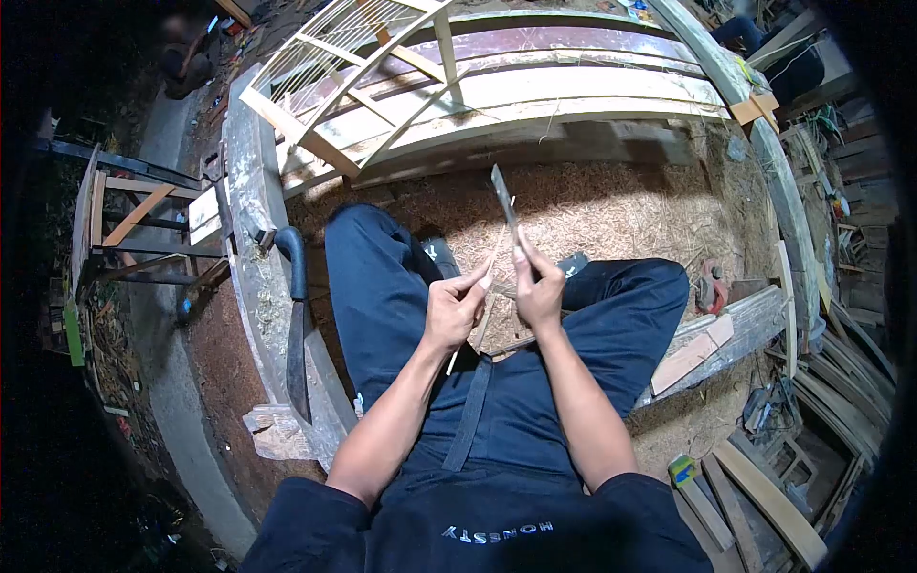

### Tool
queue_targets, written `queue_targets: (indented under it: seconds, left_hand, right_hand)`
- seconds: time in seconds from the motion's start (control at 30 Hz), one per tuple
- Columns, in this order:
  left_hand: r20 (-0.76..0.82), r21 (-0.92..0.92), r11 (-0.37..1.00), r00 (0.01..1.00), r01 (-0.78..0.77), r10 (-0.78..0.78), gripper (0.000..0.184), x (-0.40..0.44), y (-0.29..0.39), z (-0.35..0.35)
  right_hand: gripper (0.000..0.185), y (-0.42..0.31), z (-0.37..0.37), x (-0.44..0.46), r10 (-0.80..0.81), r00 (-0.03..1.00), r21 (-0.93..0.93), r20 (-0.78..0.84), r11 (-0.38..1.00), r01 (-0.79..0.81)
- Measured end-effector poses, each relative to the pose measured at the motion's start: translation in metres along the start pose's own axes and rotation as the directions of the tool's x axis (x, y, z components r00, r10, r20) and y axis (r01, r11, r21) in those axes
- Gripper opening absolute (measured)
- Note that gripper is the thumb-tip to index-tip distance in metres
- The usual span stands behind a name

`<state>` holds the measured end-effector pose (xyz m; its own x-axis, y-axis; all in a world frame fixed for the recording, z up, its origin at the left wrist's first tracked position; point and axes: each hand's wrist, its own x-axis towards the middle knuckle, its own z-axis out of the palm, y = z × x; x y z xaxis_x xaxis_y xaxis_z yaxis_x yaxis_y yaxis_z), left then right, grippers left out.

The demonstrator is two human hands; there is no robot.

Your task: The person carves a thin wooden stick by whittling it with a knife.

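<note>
My left hand [455,311] is closed around a thin pale wooden strip [484,323], which slants from beside the blade down toward my lap. In my right hand [539,288] is a knife [504,199], its narrow blade pointing up and away from me. Blade and strip cross or nearly touch just ahead of my fingers; I cannot tell whether the edge is cutting. Both hands are close together above my lap, between my bent knees. The knife's handle is mostly hidden in my right hand.
A slatted wooden frame with thin rods [355,72] rests on the planks [573,88] ahead. A large curved blade with a dark handle [297,325] lies on the left beam [250,181]. Shavings [611,205] cover the ground. A tape measure [682,468] lies lower right. Another person [181,62] is far left.
</note>
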<state>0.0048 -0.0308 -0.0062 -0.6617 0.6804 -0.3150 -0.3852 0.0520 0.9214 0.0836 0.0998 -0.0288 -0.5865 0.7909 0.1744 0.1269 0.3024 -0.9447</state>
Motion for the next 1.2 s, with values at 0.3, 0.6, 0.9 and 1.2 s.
queue_targets:
  seconds: [0.3,0.6,0.9,1.2]
  left_hand:
    - [-0.047,-0.01,0.999,0.998,0.033,-0.034,0.036,0.005,0.002,-0.003]
    - [-0.034,-0.003,1.0,0.999,0.026,-0.026,0.022,0.006,-0.002,-0.006]
    - [-0.05,0.007,1.0,0.999,0.021,-0.02,0.028,0.003,-0.003,-0.001]
    - [-0.012,-0.04,0.996,0.997,0.076,-0.076,0.034,0.004,-0.001,-0.002]
  right_hand:
    - [0.038,-0.013,-0.006,-0.015,-0.065,0.994,-0.032,0.088,0.997,0.068]
    - [0.039,-0.022,-0.003,-0.024,-0.091,0.988,0.032,0.127,0.996,0.088]
    - [0.037,-0.015,-0.001,-0.014,-0.077,0.993,-0.008,0.09,0.997,0.078]
    - [0.035,-0.005,-0.003,-0.009,-0.049,0.998,-0.091,0.035,0.994,0.052]
